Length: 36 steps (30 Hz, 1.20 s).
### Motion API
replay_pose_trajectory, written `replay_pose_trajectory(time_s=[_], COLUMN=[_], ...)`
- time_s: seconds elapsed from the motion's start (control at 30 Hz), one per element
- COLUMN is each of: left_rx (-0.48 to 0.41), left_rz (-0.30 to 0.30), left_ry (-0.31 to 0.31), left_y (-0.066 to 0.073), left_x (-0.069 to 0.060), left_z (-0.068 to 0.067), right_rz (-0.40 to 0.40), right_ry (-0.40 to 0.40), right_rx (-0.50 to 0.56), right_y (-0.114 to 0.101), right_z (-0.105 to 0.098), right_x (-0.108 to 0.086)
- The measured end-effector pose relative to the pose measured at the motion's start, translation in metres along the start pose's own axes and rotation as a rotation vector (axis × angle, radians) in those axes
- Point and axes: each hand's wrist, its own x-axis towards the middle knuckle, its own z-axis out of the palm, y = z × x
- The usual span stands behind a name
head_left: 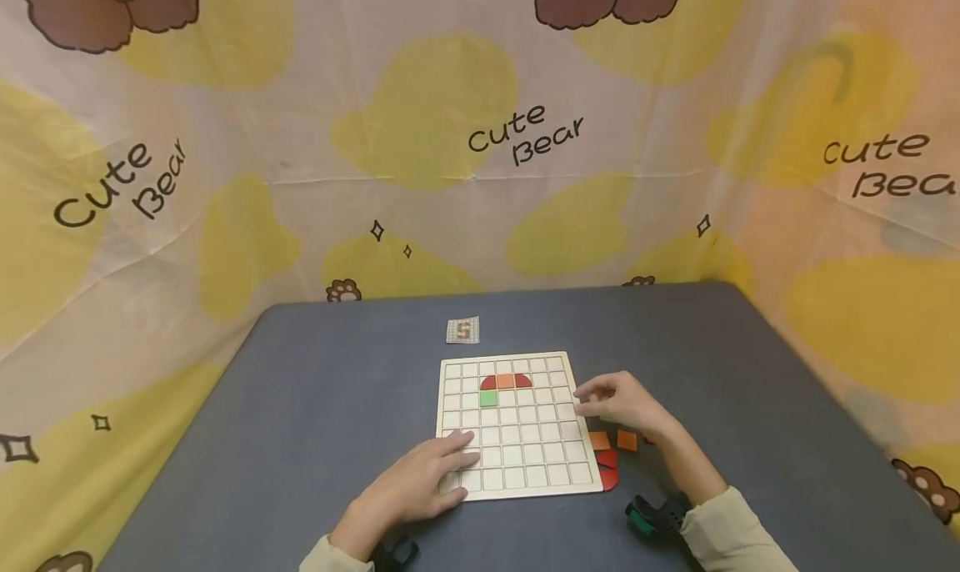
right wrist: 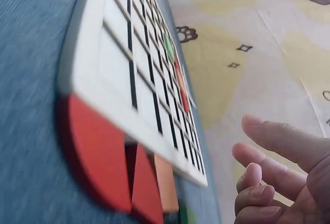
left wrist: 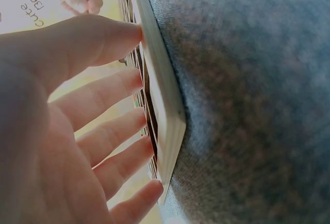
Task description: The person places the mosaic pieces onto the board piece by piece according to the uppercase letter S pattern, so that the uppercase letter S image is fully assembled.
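A white square grid board (head_left: 525, 455) lies on the table. In its upper rows sit an orange square (head_left: 505, 381) between two red rounded pieces (head_left: 523, 381), with a green square (head_left: 488, 398) below the left one. My left hand (head_left: 423, 480) rests on the board's near left corner, fingers spread; in the left wrist view its fingertips (left wrist: 135, 78) touch the board. Beside the board's right edge hovers my right hand (head_left: 618, 401). Its thumb and forefinger stand apart in the right wrist view, the other fingers loosely bent, and nothing shows between them.
Red pieces (right wrist: 95, 157) and orange squares (head_left: 627, 441) lie along the board's right edge, partly behind my right wrist. A small card (head_left: 462, 330) with a printed grid pattern lies beyond the board. Patterned cloth (head_left: 420, 138) hangs around the table (head_left: 337, 388).
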Motion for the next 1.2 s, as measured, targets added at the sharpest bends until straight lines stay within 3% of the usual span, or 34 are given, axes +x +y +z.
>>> replay_pose_trajectory(time_s=[0.27,0.6,0.93,1.2], left_rx=[-0.012,-0.012,-0.015,-0.011], left_rz=[-0.017,-0.014,-0.009,0.008], left_ry=[-0.009,0.005,0.008,0.019], left_y=[0.0,0.0,0.0,-0.001], left_x=[0.002,0.002,0.001,0.0], left_z=[-0.003,0.002,0.002,0.002], right_rz=[0.017,-0.085,-0.096,-0.101], right_ry=[0.013,0.019,-0.004,-0.067], right_rx=[0.054,-0.079,-0.091,-0.064], right_y=[0.018,0.039,0.059,0.067], right_z=[-0.021,-0.041,-0.051,-0.058], right_x=[-0.014,-0.02,-0.02,-0.021])
